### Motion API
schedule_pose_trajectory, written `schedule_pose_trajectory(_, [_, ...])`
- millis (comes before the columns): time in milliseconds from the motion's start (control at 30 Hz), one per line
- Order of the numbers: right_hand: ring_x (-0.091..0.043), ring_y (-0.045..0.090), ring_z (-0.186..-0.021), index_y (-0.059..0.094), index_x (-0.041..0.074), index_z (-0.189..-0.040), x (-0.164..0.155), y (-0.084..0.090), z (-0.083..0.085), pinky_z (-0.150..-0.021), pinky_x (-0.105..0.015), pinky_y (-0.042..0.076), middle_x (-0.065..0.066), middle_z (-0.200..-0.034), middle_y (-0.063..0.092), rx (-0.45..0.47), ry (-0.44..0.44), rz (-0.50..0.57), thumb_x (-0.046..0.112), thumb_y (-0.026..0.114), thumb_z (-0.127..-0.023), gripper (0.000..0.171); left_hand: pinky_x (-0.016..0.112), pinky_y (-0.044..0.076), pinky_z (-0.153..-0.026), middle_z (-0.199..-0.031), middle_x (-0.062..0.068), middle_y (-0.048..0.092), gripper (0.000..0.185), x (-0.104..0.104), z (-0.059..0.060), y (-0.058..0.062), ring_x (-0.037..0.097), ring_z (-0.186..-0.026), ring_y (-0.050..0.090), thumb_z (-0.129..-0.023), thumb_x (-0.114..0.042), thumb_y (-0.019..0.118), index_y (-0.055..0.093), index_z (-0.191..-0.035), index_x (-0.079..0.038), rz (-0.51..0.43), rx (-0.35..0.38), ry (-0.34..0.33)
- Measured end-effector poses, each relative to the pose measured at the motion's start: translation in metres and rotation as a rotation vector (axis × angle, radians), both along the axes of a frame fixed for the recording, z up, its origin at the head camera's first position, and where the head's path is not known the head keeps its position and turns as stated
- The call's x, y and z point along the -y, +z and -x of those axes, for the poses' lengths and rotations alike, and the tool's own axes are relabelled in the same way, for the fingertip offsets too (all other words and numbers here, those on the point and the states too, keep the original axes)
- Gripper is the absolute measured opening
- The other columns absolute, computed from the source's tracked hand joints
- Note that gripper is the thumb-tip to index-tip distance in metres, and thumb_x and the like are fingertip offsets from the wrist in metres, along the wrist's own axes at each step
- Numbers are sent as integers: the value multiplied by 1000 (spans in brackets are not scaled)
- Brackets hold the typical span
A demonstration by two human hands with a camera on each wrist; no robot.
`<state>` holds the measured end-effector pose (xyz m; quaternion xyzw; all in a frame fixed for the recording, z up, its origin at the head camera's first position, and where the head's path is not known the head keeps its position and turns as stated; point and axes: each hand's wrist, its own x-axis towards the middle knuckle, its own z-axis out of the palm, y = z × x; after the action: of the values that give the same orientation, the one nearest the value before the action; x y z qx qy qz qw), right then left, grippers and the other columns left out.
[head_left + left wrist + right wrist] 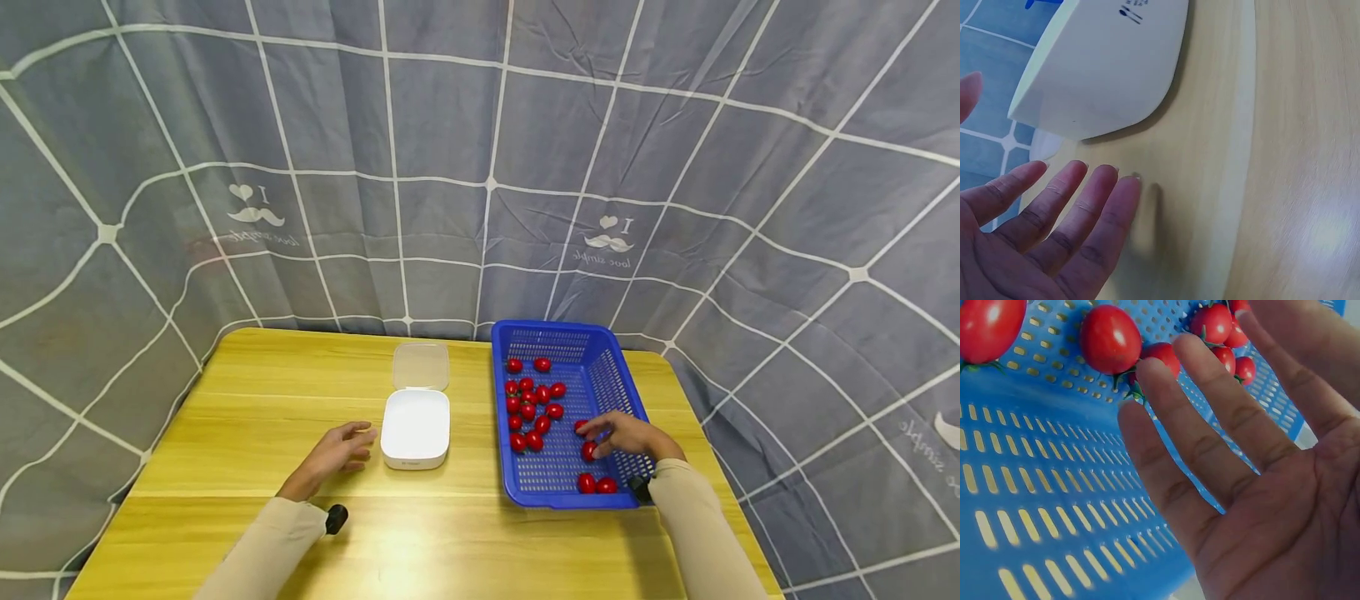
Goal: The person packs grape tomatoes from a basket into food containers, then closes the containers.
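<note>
A blue plastic basket (555, 327) stands on the right of the wooden table (262, 400) with several red cherry tomatoes (534, 398) in it. My right hand (611, 433) is inside the basket, fingers straight and spread over the mesh floor (1041, 506), holding nothing. Its fingertips (1147, 372) almost touch a tomato (1163, 355); another tomato (1110, 339) lies just beyond. My left hand (347, 446) rests open on the table beside a white box (415, 427), fingers (1079, 200) straight, a short gap from the box (1104, 62).
The box's clear lid (421, 365) lies flat behind it. Two tomatoes (596, 483) sit at the basket's near edge. A grey checked cloth (480, 167) hangs around the table on three sides. Bare wood (1297, 156) runs left of the box and along the front.
</note>
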<state>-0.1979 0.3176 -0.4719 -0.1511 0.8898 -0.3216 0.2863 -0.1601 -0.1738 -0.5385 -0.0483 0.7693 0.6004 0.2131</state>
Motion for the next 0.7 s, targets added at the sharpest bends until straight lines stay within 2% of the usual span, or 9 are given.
schedule_pose_trajectory(133, [-36,59,-101,64,-8,-118,0,-2,4,-88,-42,56,-22,-108,65,68,17,18,-1,72,-82,38,40,57,-87,-139,32,43,61,-5,1,-7,34,-110,57,-100,-32,52,34,-143,9,-21,28,33])
schedule_pose_trajectory(367, [-19,61,-92,63,-9,-118,4,-2,8,-89,-41,57,-18,-103,67,261,-59,17,-6,69,-82,37,40,57,-88,-137,31,44,63,-12,1,-15,37,-112,56,-100,-35,52,37,-140,11,-65,49,52])
schedule_pose_trajectory(567, [-16,63,-87,64,-8,-117,7,-5,12,-89,-42,57,-22,-106,67,348,-57,13,-7,67,-84,33,38,57,-88,-133,31,48,65,-17,2,-17,36,-113,57,-99,-36,53,37,-139,14,-96,65,67])
schedule_pose_trajectory(700, [-14,63,-83,65,-7,-117,8,-7,14,-84,-40,58,-18,-103,69,395,-49,-5,-7,65,-86,31,37,57,-88,-129,29,52,66,-19,3,-18,34,-111,58,-99,-36,53,38,-138,14,-80,75,74])
